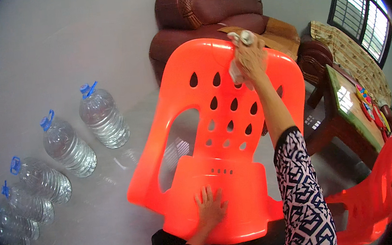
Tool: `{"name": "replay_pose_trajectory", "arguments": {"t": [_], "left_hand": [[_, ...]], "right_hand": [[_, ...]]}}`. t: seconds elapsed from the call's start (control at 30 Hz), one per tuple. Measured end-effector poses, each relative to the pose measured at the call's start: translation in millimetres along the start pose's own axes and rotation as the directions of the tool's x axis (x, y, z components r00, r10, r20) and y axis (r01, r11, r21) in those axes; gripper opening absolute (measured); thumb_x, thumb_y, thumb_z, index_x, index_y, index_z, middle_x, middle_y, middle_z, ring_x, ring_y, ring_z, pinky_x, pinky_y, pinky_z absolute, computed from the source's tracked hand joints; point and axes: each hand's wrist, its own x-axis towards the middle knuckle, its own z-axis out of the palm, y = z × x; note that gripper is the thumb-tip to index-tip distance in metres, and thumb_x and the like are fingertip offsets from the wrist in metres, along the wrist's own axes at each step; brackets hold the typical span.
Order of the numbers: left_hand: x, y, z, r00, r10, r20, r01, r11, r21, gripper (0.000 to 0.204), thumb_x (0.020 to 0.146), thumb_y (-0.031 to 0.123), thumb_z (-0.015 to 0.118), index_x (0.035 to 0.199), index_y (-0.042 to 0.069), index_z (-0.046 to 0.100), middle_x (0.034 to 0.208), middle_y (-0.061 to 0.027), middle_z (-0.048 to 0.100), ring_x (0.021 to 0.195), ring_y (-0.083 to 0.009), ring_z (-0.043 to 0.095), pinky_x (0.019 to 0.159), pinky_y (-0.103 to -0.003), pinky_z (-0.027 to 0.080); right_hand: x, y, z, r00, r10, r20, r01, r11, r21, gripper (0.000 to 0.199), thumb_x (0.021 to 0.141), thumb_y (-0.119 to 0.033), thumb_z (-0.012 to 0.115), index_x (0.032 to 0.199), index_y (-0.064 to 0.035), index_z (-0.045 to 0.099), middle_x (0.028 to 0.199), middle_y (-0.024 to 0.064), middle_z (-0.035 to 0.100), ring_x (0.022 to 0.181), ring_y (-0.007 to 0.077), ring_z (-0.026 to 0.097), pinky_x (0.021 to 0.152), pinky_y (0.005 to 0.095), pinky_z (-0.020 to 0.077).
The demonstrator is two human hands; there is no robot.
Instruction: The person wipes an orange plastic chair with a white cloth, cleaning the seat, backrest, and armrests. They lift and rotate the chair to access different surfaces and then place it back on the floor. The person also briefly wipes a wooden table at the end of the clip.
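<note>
In front of me stands an orange-red plastic armchair (239,170) with drop-shaped holes in its backrest. My left hand (210,208) lies flat on the seat, fingers spread and holding nothing. Up at the top of the backrest, right of its middle, my right hand (251,59) is closed around a whitish cloth (235,72). The cloth presses against the plastic and bunches out above and below the fingers. My right forearm hides part of the backrest's right side.
Several large clear water bottles (104,117) with blue caps line the wall on the left. Behind the chair is a brown leather sofa (212,6) with cardboard (280,34) on it. A wooden table (347,111) and a second orange-red chair (380,189) stand at the right.
</note>
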Motion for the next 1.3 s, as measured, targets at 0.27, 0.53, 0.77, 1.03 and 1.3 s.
{"name": "replay_pose_trajectory", "arguments": {"t": [0.27,0.53,0.77,1.03,1.3], "left_hand": [[-3.1,-10.3,9.6,1.000,-0.011,0.030,0.012,0.998,-0.063,0.064,0.090,0.050,0.047,0.141,0.011,0.039,0.147,-0.0267,0.026,0.139,-0.0411,0.019,0.107,-0.065,0.010],[-5.1,-5.6,7.1,0.998,0.021,-0.055,-0.024,0.998,-0.058,0.062,0.089,0.049,0.049,0.137,0.010,0.043,0.144,-0.0261,0.030,0.136,-0.0414,0.023,0.104,-0.067,0.016],[-8.7,-6.9,-2.8,1.000,-0.019,-0.009,0.019,1.000,-0.025,0.062,0.092,0.046,0.045,0.141,0.009,0.037,0.147,-0.0257,0.023,0.138,-0.0404,0.019,0.107,-0.065,0.013],[-3.6,-2.4,-4.6,0.997,-0.040,0.062,0.042,0.999,-0.023,0.062,0.092,0.048,0.042,0.141,0.009,0.037,0.148,-0.0269,0.022,0.139,-0.0399,0.016,0.108,-0.065,0.009],[2.8,-16.8,24.5,0.994,-0.008,0.112,0.034,0.972,-0.234,0.059,0.091,0.044,0.045,0.138,0.009,0.043,0.150,-0.0132,0.027,0.140,-0.0382,0.015,0.107,-0.064,0.011]], "right_hand": [[-63.0,-21.4,9.4,0.962,0.107,-0.250,-0.126,0.990,-0.062,0.061,0.085,-0.023,0.054,0.142,-0.0118,0.037,0.140,0.0152,0.032,0.123,0.0332,0.032,0.096,0.0424,0.0319],[-80.9,-133.4,26.7,0.993,-0.022,-0.115,0.060,0.942,0.331,0.061,0.081,-0.007,0.056,0.140,-0.0129,0.043,0.138,0.0183,0.036,0.128,0.0341,0.029,0.107,0.0441,0.0210],[-95.0,-178.1,1.9,0.982,-0.189,-0.005,0.161,0.822,0.546,0.062,0.075,-0.009,0.057,0.134,-0.0263,0.048,0.139,0.0117,0.035,0.115,0.0391,0.037,0.091,0.0483,0.0406],[-162.4,-223.7,-78.1,0.838,-0.542,0.068,0.181,0.394,0.901,0.036,0.072,-0.008,0.060,0.104,-0.0224,0.067,0.126,0.0049,0.052,0.107,0.0356,0.049,0.087,0.0438,0.0462],[-164.3,-251.0,-193.1,0.614,-0.777,-0.136,0.176,-0.033,0.984,0.020,0.073,-0.022,0.063,0.091,-0.0246,0.069,0.115,0.0051,0.055,0.095,0.0325,0.052,0.076,0.0405,0.0487]]}}
